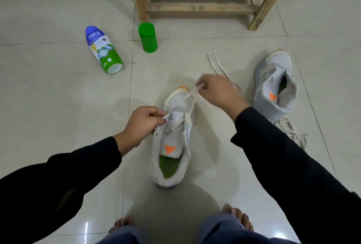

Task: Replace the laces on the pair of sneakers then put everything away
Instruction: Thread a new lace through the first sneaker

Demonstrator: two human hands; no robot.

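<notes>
Sneaker point(173, 142): pinching its eyelet edge with left hand point(144, 124), pulling pinched lace point(190, 95) past toe with right hand point(218, 93), aiming for no twists.

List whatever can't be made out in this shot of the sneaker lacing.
Head view only:
- Right hand: fingertips motion-blurred; where they pinch the lace is unclear.
- Loose laces by the far sneaker: partly hidden by the right sleeve.
- Wooden rack: cut off by the top edge.
- Bottle: small print too small to read.
- Left hand hides the near sneaker's eyelets beneath it.
</notes>
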